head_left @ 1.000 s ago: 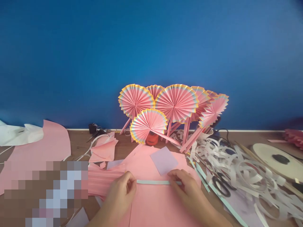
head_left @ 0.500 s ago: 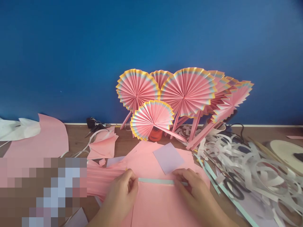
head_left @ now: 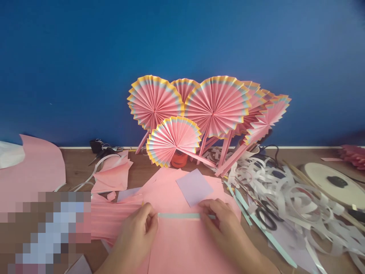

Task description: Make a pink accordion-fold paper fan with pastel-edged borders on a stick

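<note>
A narrow pale blue paper strip (head_left: 179, 215) lies across the far edge of a pink paper sheet (head_left: 176, 243). My left hand (head_left: 141, 224) pinches the strip's left end between thumb and fingers. At the other end, my right hand (head_left: 221, 220) is closed on the strip, thumb and fingertips together. Beneath and beyond the sheet spread more pink papers (head_left: 159, 182). A lilac paper square (head_left: 194, 187) rests on them, just past my right fingertips. Pleated pink paper (head_left: 114, 217) lies to the left of my left hand, partly covered by it.
Finished pink paper fans (head_left: 216, 106) with yellow and blue rims stand against the blue wall. To the right are black-handled scissors (head_left: 266, 215), tangled white paper strips (head_left: 302, 198) and a round cream lid (head_left: 333, 182). Binder clips (head_left: 98, 146) sit at the back left.
The view has turned slightly right, so everything appears shifted left. Both hands keep their hold on the strip, which looks straighter and flatter along the sheet's edge.
</note>
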Demonstrator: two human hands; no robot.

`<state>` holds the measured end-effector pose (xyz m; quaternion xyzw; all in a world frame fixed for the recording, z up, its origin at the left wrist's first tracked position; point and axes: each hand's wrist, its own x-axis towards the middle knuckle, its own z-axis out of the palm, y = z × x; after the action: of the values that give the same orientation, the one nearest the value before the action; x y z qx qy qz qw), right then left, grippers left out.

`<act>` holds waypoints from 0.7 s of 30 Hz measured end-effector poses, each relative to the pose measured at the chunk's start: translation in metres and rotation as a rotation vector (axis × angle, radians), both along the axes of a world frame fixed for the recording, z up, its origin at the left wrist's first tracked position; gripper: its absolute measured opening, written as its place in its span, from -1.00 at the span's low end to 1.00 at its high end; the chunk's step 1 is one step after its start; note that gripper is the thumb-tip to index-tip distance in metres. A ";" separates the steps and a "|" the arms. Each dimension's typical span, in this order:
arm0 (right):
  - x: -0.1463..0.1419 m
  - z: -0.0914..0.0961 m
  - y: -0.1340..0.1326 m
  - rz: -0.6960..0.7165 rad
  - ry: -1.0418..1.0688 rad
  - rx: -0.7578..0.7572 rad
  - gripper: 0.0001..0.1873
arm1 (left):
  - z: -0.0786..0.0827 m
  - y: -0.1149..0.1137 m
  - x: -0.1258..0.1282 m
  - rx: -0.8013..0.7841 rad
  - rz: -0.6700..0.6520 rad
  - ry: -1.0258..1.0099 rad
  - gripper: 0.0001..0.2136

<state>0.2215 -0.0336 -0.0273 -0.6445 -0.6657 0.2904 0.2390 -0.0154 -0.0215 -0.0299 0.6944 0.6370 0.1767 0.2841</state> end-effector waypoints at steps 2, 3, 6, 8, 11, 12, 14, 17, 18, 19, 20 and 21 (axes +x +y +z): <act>-0.002 0.002 0.000 -0.019 -0.004 0.011 -0.75 | 0.001 0.000 0.001 0.007 0.004 0.017 -0.86; -0.002 0.003 -0.001 -0.022 -0.006 0.019 -0.76 | 0.001 0.001 0.001 0.006 0.005 0.024 -0.86; -0.003 0.003 -0.001 -0.019 -0.019 0.037 -0.77 | 0.000 0.001 0.001 -0.001 0.000 0.045 -0.86; -0.002 0.001 -0.001 -0.011 -0.031 0.037 -0.76 | -0.002 0.002 0.000 0.001 -0.006 0.056 -0.86; -0.001 -0.001 0.000 0.020 -0.048 0.019 -0.75 | -0.002 0.001 0.000 0.015 -0.011 0.066 -0.87; -0.001 -0.001 0.000 0.025 -0.054 0.015 -0.74 | -0.002 0.001 0.000 0.018 -0.011 0.070 -0.87; 0.000 -0.002 -0.001 0.026 -0.063 0.013 -0.74 | 0.000 0.001 0.001 0.013 -0.012 0.081 -0.87; 0.001 -0.001 -0.001 0.038 -0.075 0.012 -0.73 | 0.001 0.001 0.001 0.005 -0.009 0.090 -0.87; 0.001 -0.001 -0.001 0.048 -0.079 0.010 -0.73 | 0.000 0.002 0.001 0.005 -0.008 0.090 -0.87; 0.001 -0.001 0.000 0.054 -0.086 0.010 -0.73 | -0.001 0.002 0.000 0.003 -0.008 0.089 -0.87; 0.001 -0.001 0.000 0.059 -0.092 0.011 -0.73 | -0.002 0.002 0.000 0.003 -0.005 0.089 -0.87; 0.001 0.000 0.000 0.061 -0.099 0.014 -0.73 | -0.004 0.002 0.000 0.005 -0.002 0.090 -0.87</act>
<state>0.2227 -0.0337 -0.0276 -0.6356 -0.6982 0.2607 0.2014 -0.0157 -0.0194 -0.0341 0.7031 0.6480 0.1466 0.2535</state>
